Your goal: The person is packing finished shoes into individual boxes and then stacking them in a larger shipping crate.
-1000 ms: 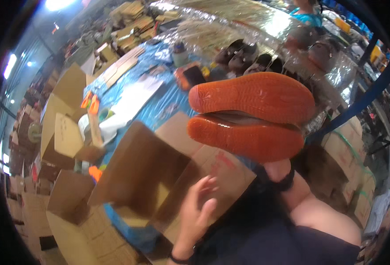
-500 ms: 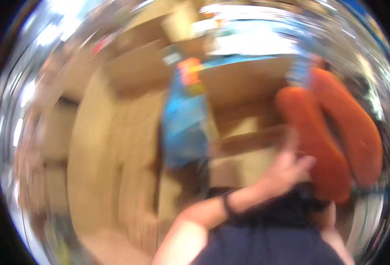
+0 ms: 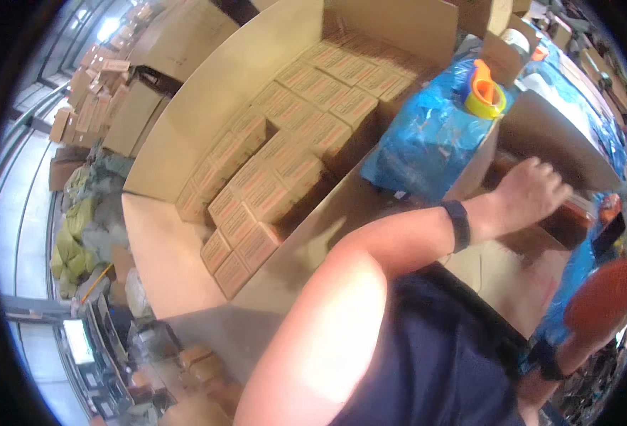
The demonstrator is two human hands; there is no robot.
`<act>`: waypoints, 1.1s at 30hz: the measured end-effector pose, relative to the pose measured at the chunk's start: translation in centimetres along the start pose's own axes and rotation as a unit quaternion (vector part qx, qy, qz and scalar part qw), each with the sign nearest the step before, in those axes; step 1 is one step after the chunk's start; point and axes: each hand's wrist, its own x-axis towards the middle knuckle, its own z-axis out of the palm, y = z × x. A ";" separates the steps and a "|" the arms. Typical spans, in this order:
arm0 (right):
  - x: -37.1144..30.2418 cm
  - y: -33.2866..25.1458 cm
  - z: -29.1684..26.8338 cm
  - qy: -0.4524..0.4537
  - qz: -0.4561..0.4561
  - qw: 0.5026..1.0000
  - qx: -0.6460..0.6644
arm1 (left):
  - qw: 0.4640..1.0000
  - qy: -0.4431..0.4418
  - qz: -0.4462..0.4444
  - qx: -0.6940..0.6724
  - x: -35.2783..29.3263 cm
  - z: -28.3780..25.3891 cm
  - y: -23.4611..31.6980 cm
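My left hand (image 3: 530, 195) is over an open carton (image 3: 573, 131) at the right, its fingers curled. What they hold, if anything, is hidden. Beside its fingertips lies a clear-wrapped strip (image 3: 580, 206). At the far right, my right hand (image 3: 590, 344) is closed on orange insoles (image 3: 608, 298), which partly cover its fingers. Left of the open carton lies a crumpled blue plastic bag (image 3: 434, 135). On the bag rests a tape roll in an orange and yellow holder (image 3: 484, 92).
A large carton (image 3: 175, 248) at the centre left holds rows of small brown boxes (image 3: 285, 142), with gaps between some. More stacked cartons (image 3: 104, 99) and green sacks (image 3: 75, 234) stand at the left. Blue plastic (image 3: 565, 291) hangs near my right arm.
My view has swung left, showing the large carton more fully. My left hand has left the insoles and reached over the open carton. The insoles now sit at the far right in my right hand.
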 end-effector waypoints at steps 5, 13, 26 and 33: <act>6.2 0.7 8.3 -0.212 0.078 0.922 -0.313 | 0.947 -0.279 0.038 -0.154 -2.4 4.0 0.1; 6.0 -5.4 4.2 -0.037 -0.067 0.996 0.051 | 0.795 0.103 -0.454 -0.389 -9.3 -8.6 -4.2; 4.5 2.5 10.8 -0.227 0.093 0.891 0.381 | 0.968 0.014 -0.190 -0.163 -9.7 -3.4 -7.9; 3.1 -2.0 7.3 -0.350 -0.164 0.914 0.124 | 0.948 -0.301 -0.076 -0.074 -4.6 -7.4 -6.7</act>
